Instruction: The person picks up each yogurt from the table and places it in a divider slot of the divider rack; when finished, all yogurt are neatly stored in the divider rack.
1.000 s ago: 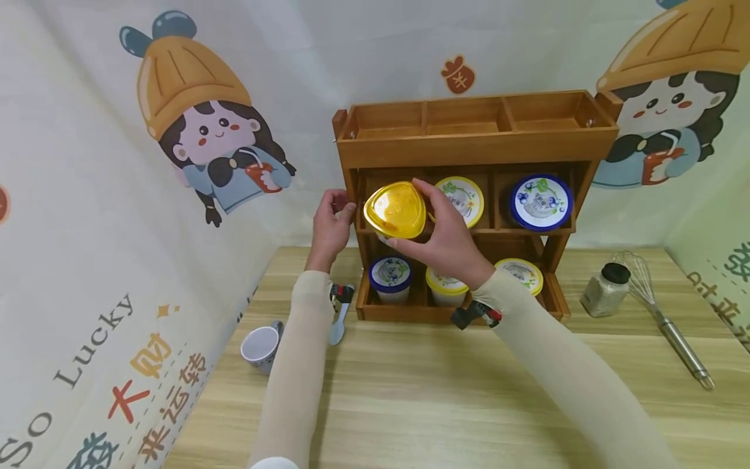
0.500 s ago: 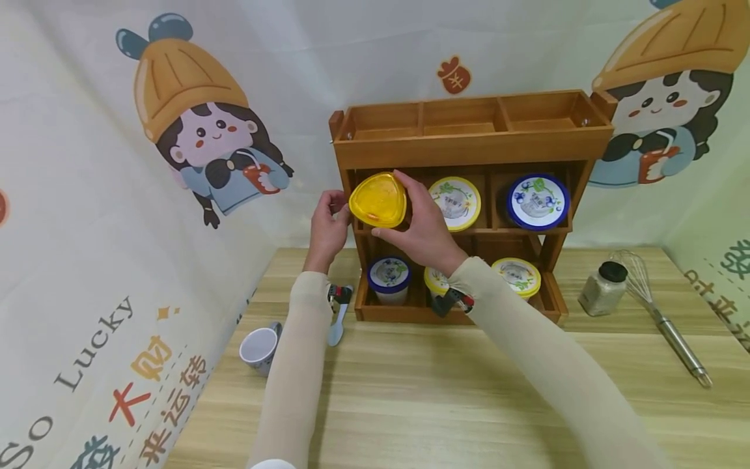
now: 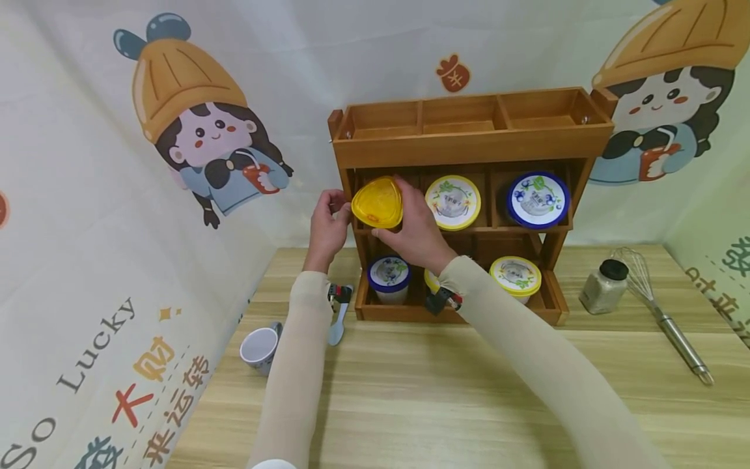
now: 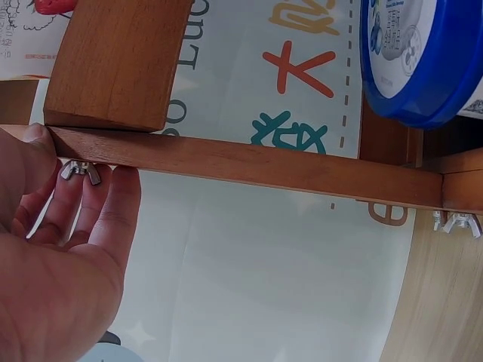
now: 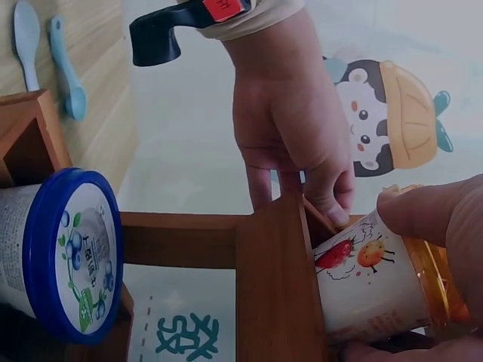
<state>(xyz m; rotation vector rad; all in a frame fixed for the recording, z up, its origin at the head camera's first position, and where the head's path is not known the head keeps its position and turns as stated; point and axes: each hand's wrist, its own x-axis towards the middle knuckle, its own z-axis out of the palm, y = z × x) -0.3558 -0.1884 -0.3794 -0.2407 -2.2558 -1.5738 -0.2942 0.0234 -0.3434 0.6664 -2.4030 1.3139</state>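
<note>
A three-tier wooden shelf rack stands at the back of the table. My left hand grips its left upright, the thumb on one side and fingers on the other, around a wing nut. In my right hand is a cup printed with a strawberry, its rounded-triangular yellow lid facing me. The cup overlaps the middle tier's left compartment in the head view; in the right wrist view its lower end is right at the wood. To its right sits a yellow-lidded tub.
A blue-lidded tub fills the middle tier's right compartment; several tubs stand on the bottom tier. On the table are a mug, a spoon, a black-capped jar and a whisk.
My right hand has carried the cup leftward, from near the middle tub to the rack's left side, and then slightly down. My left hand keeps its grip on the upright.
</note>
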